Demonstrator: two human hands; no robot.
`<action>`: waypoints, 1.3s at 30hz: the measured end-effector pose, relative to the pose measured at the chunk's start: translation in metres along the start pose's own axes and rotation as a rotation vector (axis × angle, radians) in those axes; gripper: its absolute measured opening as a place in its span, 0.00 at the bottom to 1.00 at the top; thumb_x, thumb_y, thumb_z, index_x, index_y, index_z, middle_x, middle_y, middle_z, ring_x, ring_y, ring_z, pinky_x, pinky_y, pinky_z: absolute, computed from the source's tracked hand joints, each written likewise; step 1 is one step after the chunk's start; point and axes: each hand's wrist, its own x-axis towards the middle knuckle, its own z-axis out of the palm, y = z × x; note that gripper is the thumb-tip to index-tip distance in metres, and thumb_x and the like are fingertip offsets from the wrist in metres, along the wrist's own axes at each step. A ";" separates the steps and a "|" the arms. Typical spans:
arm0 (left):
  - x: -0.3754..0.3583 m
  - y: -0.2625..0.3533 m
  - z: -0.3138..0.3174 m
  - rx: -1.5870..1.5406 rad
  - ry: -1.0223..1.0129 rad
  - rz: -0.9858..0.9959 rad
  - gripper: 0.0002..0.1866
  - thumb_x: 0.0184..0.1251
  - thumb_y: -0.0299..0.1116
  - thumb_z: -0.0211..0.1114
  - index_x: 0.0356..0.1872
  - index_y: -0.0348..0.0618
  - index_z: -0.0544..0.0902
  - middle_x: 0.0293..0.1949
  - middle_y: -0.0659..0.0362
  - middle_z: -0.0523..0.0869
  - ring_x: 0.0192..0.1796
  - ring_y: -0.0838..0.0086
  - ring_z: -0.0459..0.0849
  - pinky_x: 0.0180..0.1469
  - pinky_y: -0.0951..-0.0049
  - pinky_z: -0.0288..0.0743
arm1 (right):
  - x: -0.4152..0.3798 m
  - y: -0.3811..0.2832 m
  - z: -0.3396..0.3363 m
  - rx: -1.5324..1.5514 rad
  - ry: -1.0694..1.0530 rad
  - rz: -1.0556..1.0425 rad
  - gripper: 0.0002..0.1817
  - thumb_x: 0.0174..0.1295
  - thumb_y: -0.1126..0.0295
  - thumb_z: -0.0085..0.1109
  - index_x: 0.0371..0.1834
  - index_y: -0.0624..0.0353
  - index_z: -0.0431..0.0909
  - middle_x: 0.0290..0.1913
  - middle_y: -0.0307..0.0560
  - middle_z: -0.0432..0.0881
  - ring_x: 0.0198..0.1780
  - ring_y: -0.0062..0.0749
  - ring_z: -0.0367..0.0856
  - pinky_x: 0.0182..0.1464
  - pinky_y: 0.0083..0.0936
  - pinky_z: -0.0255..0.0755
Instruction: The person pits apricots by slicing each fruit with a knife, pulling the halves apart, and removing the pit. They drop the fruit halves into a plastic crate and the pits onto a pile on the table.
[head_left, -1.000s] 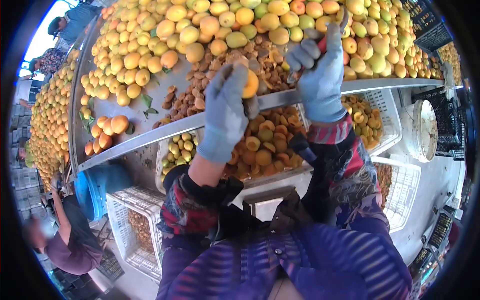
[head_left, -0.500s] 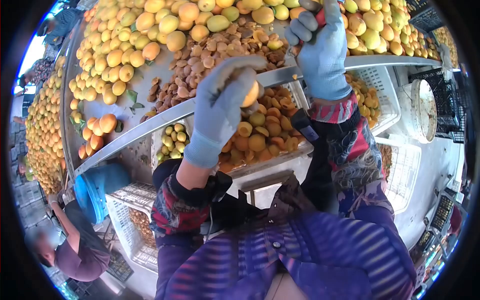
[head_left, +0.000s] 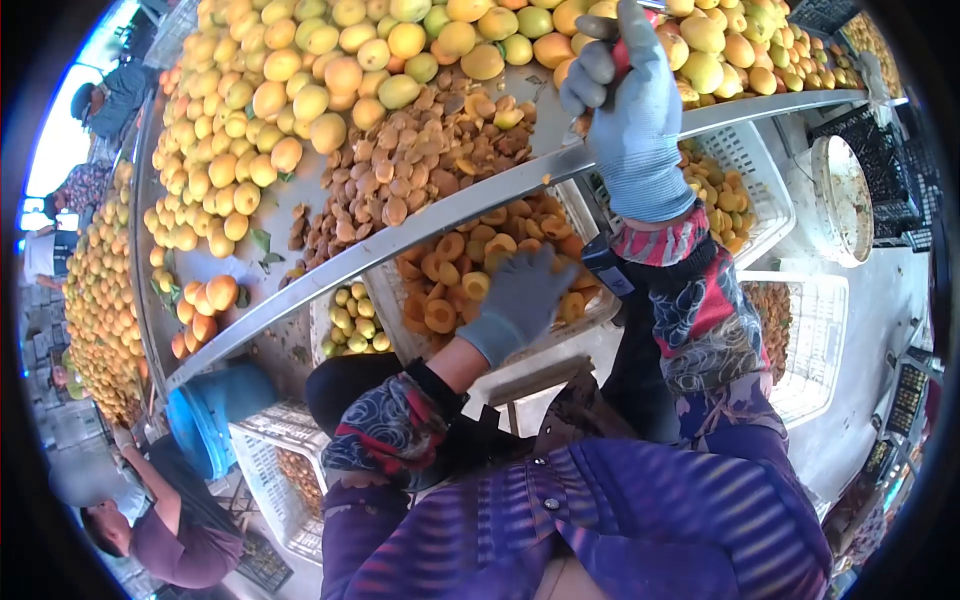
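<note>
My left hand (head_left: 525, 300), in a grey-blue work glove, hangs palm down over a crate of halved apricots (head_left: 440, 315). Its fingers look spread, though blurred, and no fruit shows in them. My right hand (head_left: 635, 130), gloved alike, is raised at the metal table's rim, fingers curled round a small red object (head_left: 622, 58), perhaps a handle; the rest of it is hidden. Beyond my hands, whole apricots (head_left: 330, 75) are heaped on the metal table (head_left: 235, 285). A pile of brown apricot stones (head_left: 395, 170) lies between them and the rim.
Below the rim are a crate of small greenish fruit (head_left: 352, 322), a blue barrel (head_left: 205, 410) and white plastic crates (head_left: 265, 480). At right stand a white bucket (head_left: 840, 200) and another white crate (head_left: 815, 340). A co-worker (head_left: 180, 530) sits at lower left.
My left hand has come down and right from the rim to the halved-apricot crate; the apricot it held no longer shows in it. My right hand stays near the rim, still holding the red object.
</note>
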 end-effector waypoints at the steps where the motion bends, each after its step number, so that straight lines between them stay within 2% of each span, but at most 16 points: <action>1: -0.002 0.003 0.019 0.009 0.001 0.014 0.18 0.57 0.35 0.60 0.51 0.56 0.79 0.54 0.50 0.73 0.55 0.53 0.73 0.51 0.53 0.69 | 0.000 0.001 -0.002 -0.052 0.005 -0.004 0.20 0.68 0.49 0.51 0.34 0.57 0.72 0.17 0.32 0.59 0.17 0.21 0.57 0.20 0.21 0.55; 3: 0.001 0.002 0.055 0.070 0.138 0.289 0.18 0.57 0.36 0.60 0.51 0.55 0.80 0.54 0.49 0.74 0.55 0.53 0.72 0.51 0.51 0.68 | 0.001 -0.002 -0.002 -0.086 0.024 0.033 0.21 0.68 0.51 0.49 0.35 0.61 0.74 0.16 0.32 0.61 0.17 0.21 0.58 0.21 0.21 0.53; 4: 0.002 0.000 0.052 0.086 0.015 0.326 0.20 0.56 0.37 0.60 0.52 0.55 0.80 0.54 0.51 0.74 0.57 0.54 0.71 0.52 0.49 0.66 | 0.001 -0.003 -0.001 -0.058 0.010 0.042 0.21 0.69 0.51 0.49 0.35 0.61 0.74 0.16 0.33 0.61 0.16 0.21 0.58 0.19 0.19 0.53; 6: 0.011 0.000 0.040 0.076 -0.223 0.226 0.20 0.57 0.37 0.59 0.53 0.58 0.79 0.52 0.53 0.76 0.58 0.56 0.71 0.54 0.51 0.66 | 0.002 -0.002 -0.004 -0.075 -0.010 0.082 0.20 0.68 0.53 0.50 0.33 0.62 0.73 0.14 0.36 0.65 0.11 0.22 0.62 0.13 0.22 0.59; 11: 0.011 -0.013 0.060 -0.016 -0.046 0.219 0.19 0.59 0.36 0.58 0.53 0.57 0.78 0.50 0.54 0.78 0.55 0.56 0.74 0.54 0.53 0.67 | -0.017 0.026 -0.003 -0.296 -0.123 0.290 0.12 0.62 0.63 0.57 0.33 0.62 0.76 0.16 0.40 0.72 0.09 0.23 0.65 0.10 0.22 0.58; 13: 0.009 -0.004 0.069 -0.073 0.051 0.246 0.25 0.59 0.40 0.61 0.60 0.54 0.73 0.59 0.53 0.75 0.63 0.55 0.70 0.63 0.57 0.66 | -0.028 0.033 0.006 -0.354 -0.174 0.390 0.11 0.62 0.63 0.59 0.34 0.61 0.77 0.15 0.37 0.72 0.13 0.21 0.67 0.16 0.18 0.62; 16: 0.017 0.003 0.062 -0.150 -0.120 0.167 0.26 0.60 0.41 0.61 0.61 0.52 0.72 0.61 0.52 0.74 0.63 0.51 0.70 0.64 0.57 0.65 | -0.031 0.028 0.011 -0.462 -0.254 0.412 0.13 0.60 0.61 0.62 0.35 0.60 0.77 0.16 0.37 0.72 0.17 0.20 0.70 0.21 0.16 0.64; 18: 0.021 0.005 0.062 -0.020 -0.004 0.154 0.23 0.60 0.40 0.59 0.58 0.51 0.74 0.58 0.51 0.76 0.59 0.52 0.74 0.59 0.57 0.69 | -0.024 0.031 0.004 -0.509 -0.294 0.407 0.14 0.59 0.59 0.63 0.35 0.60 0.78 0.17 0.37 0.72 0.19 0.20 0.71 0.24 0.16 0.66; 20: 0.028 0.010 0.040 0.195 -0.406 0.106 0.20 0.59 0.38 0.59 0.54 0.51 0.75 0.51 0.51 0.79 0.51 0.54 0.78 0.50 0.55 0.73 | -0.009 0.040 -0.008 -0.870 -0.349 0.197 0.15 0.61 0.57 0.60 0.37 0.60 0.77 0.22 0.43 0.78 0.23 0.31 0.79 0.27 0.26 0.72; 21: 0.027 0.007 0.040 0.194 -0.403 0.104 0.20 0.59 0.38 0.59 0.54 0.51 0.75 0.51 0.51 0.79 0.51 0.54 0.78 0.50 0.55 0.73 | -0.003 0.036 -0.012 -0.872 -0.352 0.196 0.15 0.61 0.57 0.60 0.37 0.60 0.77 0.22 0.43 0.78 0.23 0.31 0.79 0.27 0.26 0.72; 23: 0.018 -0.002 0.038 0.052 -0.032 0.012 0.18 0.57 0.37 0.60 0.50 0.51 0.76 0.44 0.52 0.80 0.44 0.56 0.81 0.43 0.55 0.75 | 0.006 0.014 -0.015 -1.711 -0.330 -0.243 0.16 0.62 0.57 0.55 0.40 0.59 0.75 0.27 0.50 0.82 0.31 0.43 0.84 0.33 0.39 0.75; 26: 0.013 -0.018 0.016 -0.167 0.027 -0.315 0.20 0.57 0.37 0.61 0.52 0.53 0.76 0.43 0.52 0.79 0.43 0.55 0.81 0.42 0.54 0.74 | 0.033 0.009 -0.030 -1.968 -0.237 -0.228 0.13 0.60 0.59 0.54 0.44 0.52 0.74 0.29 0.51 0.83 0.35 0.49 0.84 0.36 0.44 0.75; 30: -0.004 -0.032 -0.005 -0.059 0.026 -0.371 0.21 0.58 0.39 0.60 0.54 0.55 0.75 0.43 0.51 0.79 0.43 0.55 0.81 0.41 0.54 0.74 | 0.053 0.018 -0.044 -2.141 -0.273 -0.216 0.13 0.56 0.67 0.53 0.45 0.50 0.73 0.31 0.50 0.84 0.37 0.48 0.84 0.38 0.45 0.74; 33: -0.012 -0.024 -0.023 -0.031 0.262 -0.196 0.21 0.58 0.37 0.62 0.54 0.53 0.76 0.40 0.51 0.81 0.39 0.55 0.82 0.40 0.56 0.75 | 0.060 0.018 -0.045 -2.203 -0.274 -0.206 0.16 0.56 0.67 0.55 0.49 0.50 0.70 0.33 0.50 0.84 0.38 0.49 0.84 0.38 0.45 0.75; 35: -0.011 -0.017 -0.053 -0.559 0.338 -0.014 0.16 0.61 0.35 0.62 0.51 0.48 0.78 0.38 0.51 0.81 0.41 0.58 0.82 0.42 0.59 0.76 | 0.064 0.020 -0.047 -2.265 -0.261 -0.210 0.19 0.56 0.67 0.56 0.52 0.50 0.68 0.35 0.51 0.84 0.38 0.50 0.84 0.37 0.45 0.75; 39: -0.018 -0.009 -0.122 -0.687 0.628 0.169 0.14 0.63 0.28 0.62 0.50 0.43 0.80 0.40 0.54 0.85 0.37 0.67 0.85 0.41 0.71 0.78 | 0.060 0.012 -0.034 -2.229 -0.217 -0.144 0.18 0.56 0.68 0.57 0.51 0.54 0.69 0.33 0.52 0.84 0.37 0.47 0.85 0.38 0.42 0.76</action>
